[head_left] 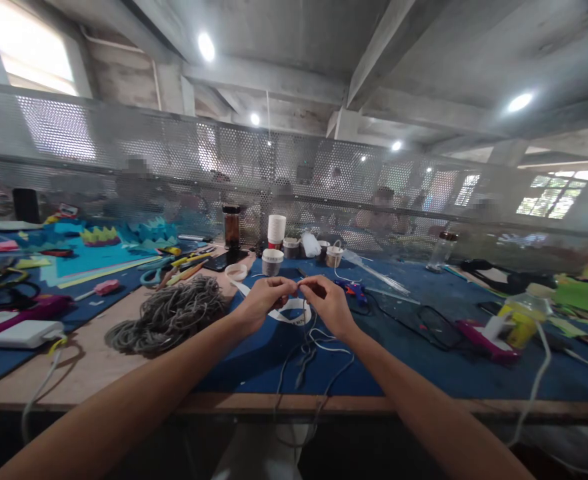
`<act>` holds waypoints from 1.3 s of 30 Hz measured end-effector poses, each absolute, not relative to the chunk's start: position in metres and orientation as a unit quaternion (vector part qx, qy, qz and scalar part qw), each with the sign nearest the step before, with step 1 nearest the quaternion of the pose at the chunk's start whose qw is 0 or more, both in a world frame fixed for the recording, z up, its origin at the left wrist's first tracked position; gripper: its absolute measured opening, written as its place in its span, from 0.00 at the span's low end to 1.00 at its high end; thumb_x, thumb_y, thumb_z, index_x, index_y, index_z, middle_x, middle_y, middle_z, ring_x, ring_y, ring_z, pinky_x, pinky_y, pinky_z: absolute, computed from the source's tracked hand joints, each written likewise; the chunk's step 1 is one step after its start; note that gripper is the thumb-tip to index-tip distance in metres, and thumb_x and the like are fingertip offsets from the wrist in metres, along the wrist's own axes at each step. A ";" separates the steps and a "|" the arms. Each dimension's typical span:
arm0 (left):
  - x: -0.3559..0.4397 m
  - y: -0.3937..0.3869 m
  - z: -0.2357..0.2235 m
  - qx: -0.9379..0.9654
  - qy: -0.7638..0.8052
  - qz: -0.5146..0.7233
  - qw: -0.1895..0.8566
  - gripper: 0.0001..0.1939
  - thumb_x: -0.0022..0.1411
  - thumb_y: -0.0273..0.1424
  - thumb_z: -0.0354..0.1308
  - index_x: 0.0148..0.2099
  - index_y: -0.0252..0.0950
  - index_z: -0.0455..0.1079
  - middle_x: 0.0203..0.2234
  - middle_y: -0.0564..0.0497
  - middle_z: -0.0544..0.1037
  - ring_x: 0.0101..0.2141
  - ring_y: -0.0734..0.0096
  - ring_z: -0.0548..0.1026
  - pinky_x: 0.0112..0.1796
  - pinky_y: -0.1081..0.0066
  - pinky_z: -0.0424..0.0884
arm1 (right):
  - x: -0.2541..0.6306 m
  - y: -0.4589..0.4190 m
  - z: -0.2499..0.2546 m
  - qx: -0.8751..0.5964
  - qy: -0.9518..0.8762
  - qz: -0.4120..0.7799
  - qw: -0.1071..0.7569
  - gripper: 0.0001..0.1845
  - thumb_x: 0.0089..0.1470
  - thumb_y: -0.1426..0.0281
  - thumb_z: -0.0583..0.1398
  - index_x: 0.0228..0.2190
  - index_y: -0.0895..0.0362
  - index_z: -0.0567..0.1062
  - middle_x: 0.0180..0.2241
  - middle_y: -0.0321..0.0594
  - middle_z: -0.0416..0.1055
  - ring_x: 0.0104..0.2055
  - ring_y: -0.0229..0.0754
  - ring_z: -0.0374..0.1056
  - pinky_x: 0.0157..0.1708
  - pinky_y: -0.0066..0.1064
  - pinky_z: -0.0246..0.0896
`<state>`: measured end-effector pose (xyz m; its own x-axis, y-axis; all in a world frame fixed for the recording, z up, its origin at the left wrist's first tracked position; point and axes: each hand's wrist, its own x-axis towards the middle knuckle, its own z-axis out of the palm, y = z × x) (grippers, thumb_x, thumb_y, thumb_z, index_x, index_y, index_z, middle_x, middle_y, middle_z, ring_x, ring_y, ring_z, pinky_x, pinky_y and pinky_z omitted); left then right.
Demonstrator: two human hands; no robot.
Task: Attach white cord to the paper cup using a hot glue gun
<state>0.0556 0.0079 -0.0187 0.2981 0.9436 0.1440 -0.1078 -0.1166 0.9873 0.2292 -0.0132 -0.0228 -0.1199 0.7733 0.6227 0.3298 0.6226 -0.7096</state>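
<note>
- Nearest, thin cord (300,379) lies in loose loops on the mat (239,377) and trails over the table edge (247,403). The work on it looks unfinished: its upper end is between the fingertips and the lower lengths lie slack. Whether a knot is made up there is too small to tell.
- A white cord (329,340) loops beside it, also slack.
- The left hand (267,299) is nearly closed, thumb and forefinger pinched together at the cord's upper end.
- The right hand (330,300) is curled, palm down, its thumb and forefinger pinching the same end. The fingertips of both hands almost meet; exactly which bit each has is hidden.
- Just beyond and below the fingertips, a white ring (300,320) with dark lettering lies on the mat. It is out of both hands; whether any cord is fastened to it cannot be told.
- Left of the hands sits a tangled grey heap (174,317) of cord, so plenty appears unused, as far as the view shows.
- To the right, a blue glue gun (357,292) lies on the mat, out of hand.
- Farther back stand a paper cup (273,265), a cup stack (277,230) and a brown jar (231,228), in front of a mesh screen (294,160).
</note>
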 end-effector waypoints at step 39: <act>0.054 0.001 -0.015 0.474 0.263 0.367 0.756 0.06 0.56 0.28 0.65 0.35 0.31 0.75 0.23 0.53 0.72 0.23 0.81 0.69 0.28 0.79 0.65 | 0.242 0.000 -0.015 -0.335 -0.602 0.357 0.631 0.12 0.51 0.61 0.64 0.33 0.57 0.78 0.21 0.32 0.68 0.24 0.34 0.63 0.28 0.27 0.59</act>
<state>0.0536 0.0013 -0.0151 0.5931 0.8036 -0.0491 -0.3054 0.2810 0.9098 0.2417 -0.0003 -0.0154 0.0214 0.8537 0.5204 -0.0465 0.5208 -0.8524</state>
